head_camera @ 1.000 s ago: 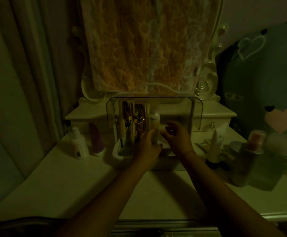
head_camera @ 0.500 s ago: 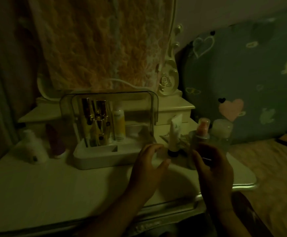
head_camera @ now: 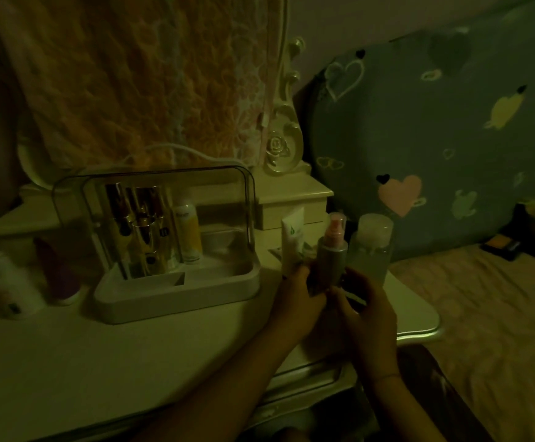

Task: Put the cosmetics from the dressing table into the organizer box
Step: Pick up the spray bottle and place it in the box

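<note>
The white organizer box (head_camera: 177, 290) with a clear raised lid stands on the dressing table (head_camera: 100, 362). Inside it are gold tubes (head_camera: 145, 231) and a yellow-white bottle (head_camera: 189, 234). Right of the box, a grey spray bottle (head_camera: 331, 253) with a pink pump stands between my hands. My left hand (head_camera: 298, 301) curls round its left side and my right hand (head_camera: 365, 301) wraps its lower right side. A white tube (head_camera: 293, 244) stands just behind my left hand. A clear bottle with a pale cap (head_camera: 371, 247) stands to the right.
A white bottle (head_camera: 11, 288) and a dark purple bottle (head_camera: 59, 275) stand left of the box. A cloth-covered mirror (head_camera: 151, 84) rises behind it. A small drawer unit (head_camera: 291, 202) sits at the back. A heart-patterned cushion (head_camera: 435, 138) and a bed (head_camera: 483, 330) lie right.
The view swung right. Both hands left the organizer box, crossed to the right side of the table and closed round the grey spray bottle.
</note>
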Tool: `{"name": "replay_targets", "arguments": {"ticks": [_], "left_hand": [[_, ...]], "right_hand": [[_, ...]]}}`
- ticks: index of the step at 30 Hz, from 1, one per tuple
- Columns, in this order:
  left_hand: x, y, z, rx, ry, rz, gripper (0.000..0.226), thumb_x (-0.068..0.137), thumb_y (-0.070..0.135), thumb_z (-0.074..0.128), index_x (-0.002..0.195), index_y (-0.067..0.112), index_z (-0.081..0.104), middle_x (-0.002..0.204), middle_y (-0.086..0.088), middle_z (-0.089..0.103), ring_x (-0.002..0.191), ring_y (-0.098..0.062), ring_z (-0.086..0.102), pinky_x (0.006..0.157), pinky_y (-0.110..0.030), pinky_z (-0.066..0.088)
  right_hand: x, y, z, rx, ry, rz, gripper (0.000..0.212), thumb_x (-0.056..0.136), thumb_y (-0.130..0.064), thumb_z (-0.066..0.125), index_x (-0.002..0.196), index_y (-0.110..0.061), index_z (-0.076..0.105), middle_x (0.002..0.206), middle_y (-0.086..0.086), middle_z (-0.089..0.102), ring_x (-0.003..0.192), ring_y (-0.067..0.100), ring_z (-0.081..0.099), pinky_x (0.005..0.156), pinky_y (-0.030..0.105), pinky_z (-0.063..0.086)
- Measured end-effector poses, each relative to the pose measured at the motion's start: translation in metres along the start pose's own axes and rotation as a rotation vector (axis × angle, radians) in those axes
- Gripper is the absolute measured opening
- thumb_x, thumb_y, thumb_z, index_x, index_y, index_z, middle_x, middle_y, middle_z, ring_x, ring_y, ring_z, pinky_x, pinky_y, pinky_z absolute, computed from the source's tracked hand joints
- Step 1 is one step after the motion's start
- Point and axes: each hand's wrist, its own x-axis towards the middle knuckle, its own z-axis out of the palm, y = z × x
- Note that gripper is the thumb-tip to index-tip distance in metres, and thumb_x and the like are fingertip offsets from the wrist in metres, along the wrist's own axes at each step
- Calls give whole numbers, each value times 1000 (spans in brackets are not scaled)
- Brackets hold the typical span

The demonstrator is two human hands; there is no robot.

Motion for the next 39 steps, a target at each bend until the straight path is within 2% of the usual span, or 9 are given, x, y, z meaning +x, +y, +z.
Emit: {"name": "replay_targets", "arguments": {"ticks": [3,8,13,16,20,25,29,33,39], "left_hand": [[-4,-3,-2,-16,23,-8,50,84,12,60,128,32,46,112,11,58,97,-6,55,77,-23,51],[-21,-14,-28,-71,51,2,49,81,9,64,120,37,52,97,23,58,88,5,57,65,-16,53],[-39,-25,-68,-64,126,20,44,76,9,70,107,38,58,111,3,64,101,-12,62,80,-32,57],[-47,-32,-93,-51,185,20,42,74,11,73,100,42,59,113,2,65,105,-14,62,89,-41,54],[-58,-41,-122,-77,219,21,44,72,12,74,90,49,62,97,16,72,96,-3,66,80,-28,55],[-70,-46,-141,-120,222,14,49,76,10,71,93,54,61,99,28,69,98,2,64,72,-15,53],[-76,-53,-145,-125,252,18,49,76,12,71,107,48,60,101,24,69,100,-1,64,78,-21,54],[-77,-54,-143,-113,285,30,52,75,13,72,97,57,57,109,17,66,106,-8,62,90,-36,53],[-84,-47,-139,-98,400,72,57,72,17,75,106,54,48,114,17,60,107,-7,58,83,-25,49]], "right_hand": [[-2,0,3,3,-22,7,41,80,-8,68,119,-12,59,105,2,64,87,-1,57,68,-2,44],[-16,-1,15,85,-141,55,41,80,-12,68,119,-16,59,106,1,66,95,7,63,71,9,51],[-23,-11,41,165,-289,69,32,80,-9,67,111,-17,64,93,-5,71,82,-4,66,66,7,50],[-25,-16,59,146,-375,64,31,81,-12,67,111,-17,65,95,0,71,86,5,67,68,11,52],[-25,-24,78,98,-500,36,31,81,-19,67,111,-26,63,97,-7,69,89,2,65,69,8,49],[-26,-35,93,151,-622,16,32,81,-15,67,101,-38,60,95,-18,67,87,-8,64,71,7,48],[-31,-36,99,165,-633,10,32,81,-13,66,107,-31,61,95,-16,67,88,-10,63,70,5,47],[-35,-33,99,144,-578,-15,31,81,-12,67,109,-26,62,96,-17,67,90,-9,62,71,4,47],[-37,-28,88,121,-407,-12,35,78,-12,70,112,-17,61,99,-6,66,92,-1,61,69,1,46]]}}
